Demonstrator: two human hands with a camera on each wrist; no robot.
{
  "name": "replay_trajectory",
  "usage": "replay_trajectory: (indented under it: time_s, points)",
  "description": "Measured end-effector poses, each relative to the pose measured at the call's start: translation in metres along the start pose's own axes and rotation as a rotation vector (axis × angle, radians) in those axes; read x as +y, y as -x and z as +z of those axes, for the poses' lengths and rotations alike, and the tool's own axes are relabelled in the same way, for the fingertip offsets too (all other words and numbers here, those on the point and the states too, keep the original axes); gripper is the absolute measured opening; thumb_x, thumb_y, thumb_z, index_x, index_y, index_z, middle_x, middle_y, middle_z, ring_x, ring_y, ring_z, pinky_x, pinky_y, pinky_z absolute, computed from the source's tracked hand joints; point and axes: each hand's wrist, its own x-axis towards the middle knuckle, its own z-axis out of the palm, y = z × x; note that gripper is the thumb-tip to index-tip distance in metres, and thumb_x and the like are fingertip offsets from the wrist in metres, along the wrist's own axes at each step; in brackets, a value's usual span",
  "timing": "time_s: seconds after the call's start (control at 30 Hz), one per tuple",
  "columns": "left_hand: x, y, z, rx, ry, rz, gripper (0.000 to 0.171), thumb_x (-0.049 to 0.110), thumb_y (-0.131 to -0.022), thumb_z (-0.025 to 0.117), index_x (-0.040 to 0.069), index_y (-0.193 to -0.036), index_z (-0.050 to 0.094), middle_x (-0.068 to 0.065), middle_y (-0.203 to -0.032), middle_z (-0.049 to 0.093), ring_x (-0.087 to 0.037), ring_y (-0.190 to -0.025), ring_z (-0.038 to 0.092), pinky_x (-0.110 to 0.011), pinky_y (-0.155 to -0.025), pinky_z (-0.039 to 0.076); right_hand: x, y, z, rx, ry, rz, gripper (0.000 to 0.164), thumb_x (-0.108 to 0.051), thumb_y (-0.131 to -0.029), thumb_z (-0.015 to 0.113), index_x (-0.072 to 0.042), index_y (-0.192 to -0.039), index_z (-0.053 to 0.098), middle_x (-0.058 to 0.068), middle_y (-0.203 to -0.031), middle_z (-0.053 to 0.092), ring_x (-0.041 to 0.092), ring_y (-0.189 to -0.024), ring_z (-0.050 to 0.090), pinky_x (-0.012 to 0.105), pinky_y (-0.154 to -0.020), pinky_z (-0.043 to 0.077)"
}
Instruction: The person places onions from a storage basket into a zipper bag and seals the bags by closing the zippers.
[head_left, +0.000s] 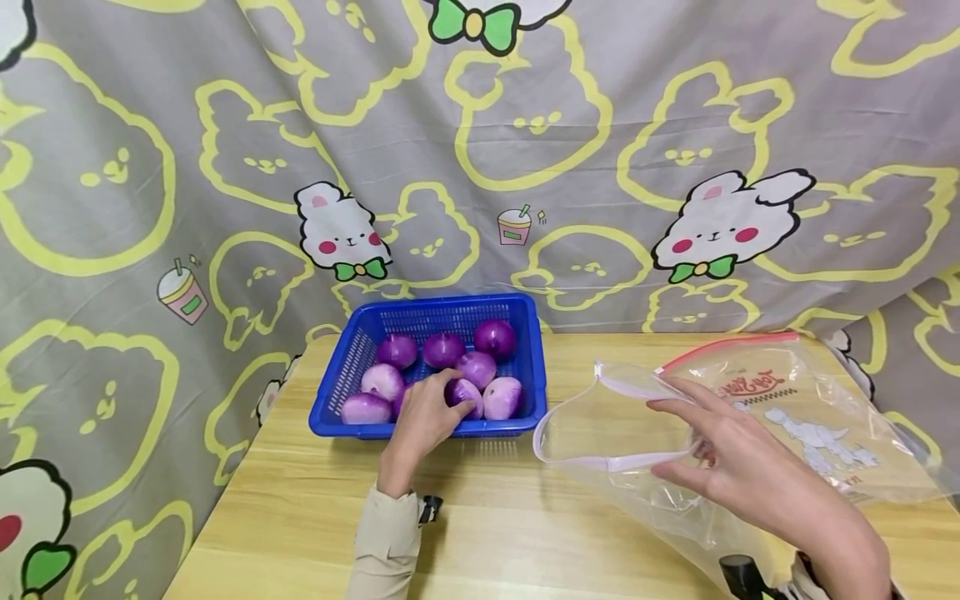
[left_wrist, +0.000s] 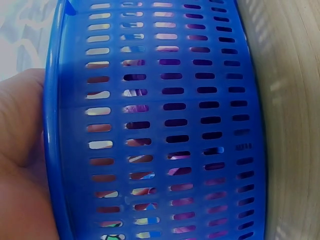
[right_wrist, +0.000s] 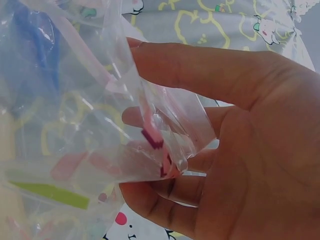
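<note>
My left hand [head_left: 422, 417] reaches over the near rim of a blue plastic basket [head_left: 429, 431] and grips a red onion [head_left: 467, 395] between thumb and fingers. Several other red onions [head_left: 443, 350] lie about it in the basket. In the left wrist view the slotted basket wall [left_wrist: 155, 115] hides the fingertips, and only part of the hand [left_wrist: 22, 160] shows. On the right, my right hand [head_left: 738, 450] holds a clear zip bag [head_left: 611, 461] by its rim, the mouth gaping toward the basket. In the right wrist view, the fingers [right_wrist: 165, 210] bend around the bag's crumpled edge.
A second clear bag [head_left: 825, 417] with a red zip strip and printed figures lies flat at the right, behind the right hand. The wooden table [head_left: 300, 508] ends at a patterned cloth [head_left: 570, 150] hanging at the back and left.
</note>
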Motion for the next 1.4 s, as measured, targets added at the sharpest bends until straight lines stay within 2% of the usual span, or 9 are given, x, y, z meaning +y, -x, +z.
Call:
replay_trajectory:
  time_s: [0.3,0.5,0.63,0.9,1.17,1.4]
  points:
    - [0.0,0.0,-0.002,-0.011,0.02,-0.009,0.046,0.022,-0.081,0.083,0.007,-0.121,0.068,-0.015,-0.118,0.07,-0.034,-0.107,0.066,-0.052,-0.09,0.049,0.002,-0.001,0.0,-0.001,-0.012,0.006,0.067,-0.04,-0.078,0.084,-0.013,-0.135,0.06,0.015,-0.154,0.038,-0.006,-0.071,0.051,0.027,-0.064,0.046]
    - [0.001,-0.001,-0.006,-0.023,0.053,-0.028,0.044,0.022,-0.083,0.082,0.007,-0.123,0.068,-0.014,-0.12,0.069,-0.033,-0.111,0.064,-0.05,-0.094,0.049,0.001,-0.004,0.0,-0.004,0.012,0.011,0.067,-0.041,-0.078,0.083,-0.013,-0.135,0.061,0.015,-0.152,0.041,-0.004,-0.072,0.052,0.032,-0.068,0.047]
    - [0.002,0.0,-0.008,-0.013,0.077,-0.03,0.045,0.021,-0.083,0.082,0.006,-0.123,0.068,-0.014,-0.121,0.068,-0.032,-0.112,0.063,-0.049,-0.096,0.048,0.001,-0.004,-0.001,-0.003,0.006,0.007,0.067,-0.041,-0.078,0.084,-0.012,-0.134,0.061,0.016,-0.152,0.041,-0.004,-0.072,0.051,0.031,-0.067,0.047]
    - [0.007,0.0,-0.014,0.038,0.129,-0.002,0.047,0.016,-0.085,0.079,0.006,-0.128,0.063,-0.014,-0.127,0.065,-0.031,-0.12,0.059,-0.047,-0.104,0.045,0.001,-0.002,0.0,0.011,-0.01,-0.001,0.065,-0.038,-0.078,0.084,-0.012,-0.133,0.061,0.016,-0.152,0.041,-0.003,-0.071,0.052,0.027,-0.064,0.047]
    - [0.009,-0.002,-0.017,0.099,0.172,0.066,0.043,0.009,-0.086,0.077,0.007,-0.127,0.064,-0.011,-0.128,0.064,-0.027,-0.123,0.057,-0.043,-0.107,0.043,0.0,-0.001,-0.001,-0.008,-0.011,0.022,0.066,-0.035,-0.078,0.085,-0.013,-0.135,0.06,0.015,-0.153,0.04,-0.004,-0.071,0.053,0.026,-0.064,0.047]
    - [0.012,-0.001,-0.019,0.107,0.186,0.08,0.042,0.01,-0.087,0.077,0.007,-0.126,0.064,-0.011,-0.128,0.064,-0.026,-0.123,0.057,-0.042,-0.107,0.043,0.0,-0.002,0.001,-0.022,-0.015,0.028,0.066,-0.037,-0.079,0.084,-0.013,-0.135,0.06,0.015,-0.153,0.039,-0.005,-0.072,0.053,0.028,-0.066,0.048]
